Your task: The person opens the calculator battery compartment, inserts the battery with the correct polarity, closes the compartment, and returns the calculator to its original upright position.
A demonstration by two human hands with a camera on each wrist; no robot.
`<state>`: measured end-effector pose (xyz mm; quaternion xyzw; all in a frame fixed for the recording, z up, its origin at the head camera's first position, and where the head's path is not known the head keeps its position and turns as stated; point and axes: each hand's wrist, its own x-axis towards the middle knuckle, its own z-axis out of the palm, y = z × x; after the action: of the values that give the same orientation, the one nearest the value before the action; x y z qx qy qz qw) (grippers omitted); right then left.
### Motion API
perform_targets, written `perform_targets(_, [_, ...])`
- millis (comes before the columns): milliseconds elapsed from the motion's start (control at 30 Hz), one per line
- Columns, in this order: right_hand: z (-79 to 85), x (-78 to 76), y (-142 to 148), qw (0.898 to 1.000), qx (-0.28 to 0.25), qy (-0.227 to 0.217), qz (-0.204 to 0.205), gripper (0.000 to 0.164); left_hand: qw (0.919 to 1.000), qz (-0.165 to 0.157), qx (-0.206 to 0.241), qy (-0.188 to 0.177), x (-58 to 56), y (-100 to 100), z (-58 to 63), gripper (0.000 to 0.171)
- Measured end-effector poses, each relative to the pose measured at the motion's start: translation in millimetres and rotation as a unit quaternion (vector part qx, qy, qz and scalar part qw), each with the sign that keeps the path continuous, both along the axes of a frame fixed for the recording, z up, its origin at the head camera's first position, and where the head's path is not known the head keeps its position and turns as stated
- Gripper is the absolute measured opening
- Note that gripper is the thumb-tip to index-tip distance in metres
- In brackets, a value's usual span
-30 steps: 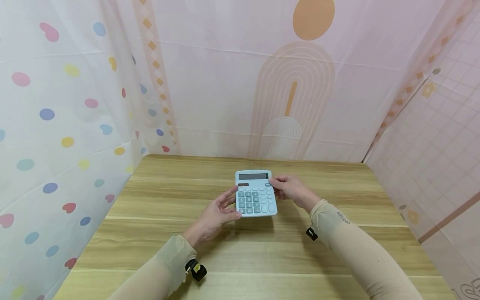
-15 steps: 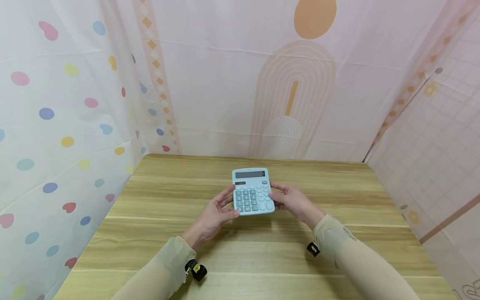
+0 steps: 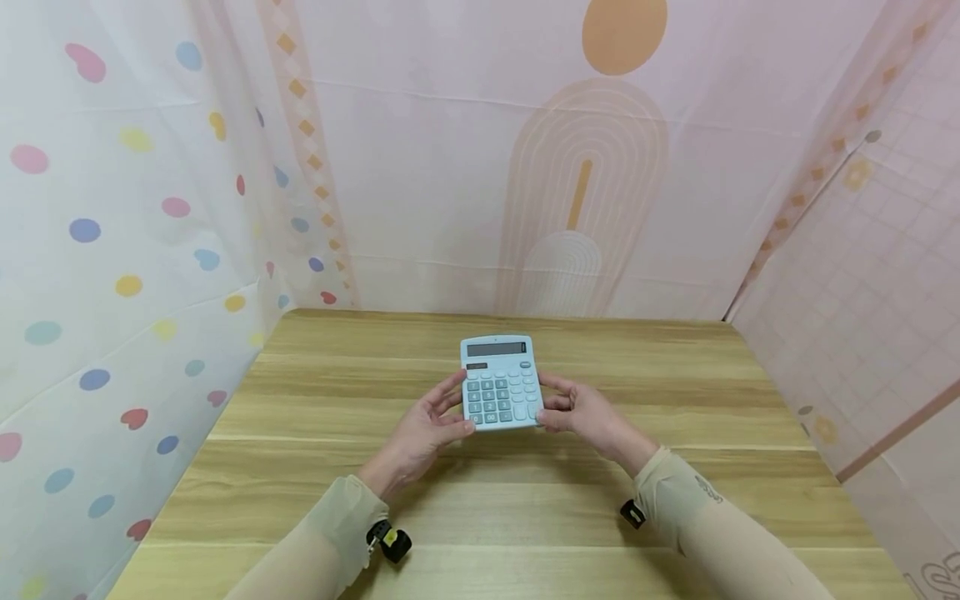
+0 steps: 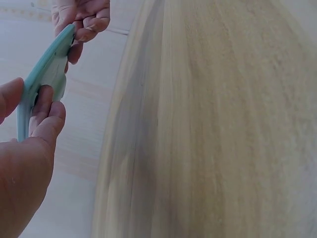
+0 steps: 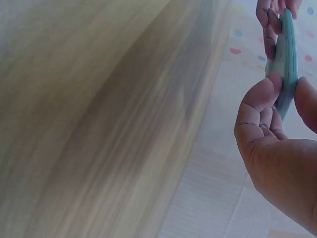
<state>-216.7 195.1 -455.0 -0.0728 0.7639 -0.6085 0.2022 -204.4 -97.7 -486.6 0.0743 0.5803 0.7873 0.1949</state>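
Note:
A light blue calculator (image 3: 501, 383) with grey number keys is held up off the table, its face toward the head camera. My left hand (image 3: 420, 433) grips its left edge, thumb at the lower left corner and fingers behind. On the opposite side my right hand (image 3: 592, 417) pinches the lower right edge, thumb in front and fingers at the back. Both wrist views show the calculator (image 4: 47, 74) nearly edge-on, between thumb and fingers; its back (image 5: 281, 54) is partly covered by fingers.
Below the hands lies a wood-grain table (image 3: 480, 517). A patterned curtain (image 3: 420, 167) hangs behind its far edge, with a dotted curtain (image 3: 127, 333) on the left and a grid-patterned one (image 3: 870, 275) on the right. Each wrist wears a black strap (image 3: 392, 542).
My right hand has slid down the calculator's right edge, from beside the display to the lower right corner. The calculator has shifted slightly left, with the left hand still gripping it.

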Motion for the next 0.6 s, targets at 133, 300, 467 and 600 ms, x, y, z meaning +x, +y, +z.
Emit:
perform_targets(133, [-2.6,3.2,0,1.000,0.000,0.017,-0.002,0.078,1.0000,0.002,-0.009,0.002,0.5,0,1.1,0.095])
perform_targets(300, [-2.6,8.5,-2,0.999,-0.004,0.035,-0.011,0.075,0.9997,0.003,-0.023,0.013,1.2,-1,3.1,0.093])
perform_targets(467, [-2.2,12.7,-3,0.999,-0.007,0.038,-0.030,0.070,0.9986,0.011,-0.047,0.022,1.8,0,3.8,0.092])
perform_targets(600, [-3.6,14.4,-5,0.998,-0.016,0.039,-0.049,0.068,0.9976,0.024,-0.058,0.028,3.5,2,4.7,0.091])
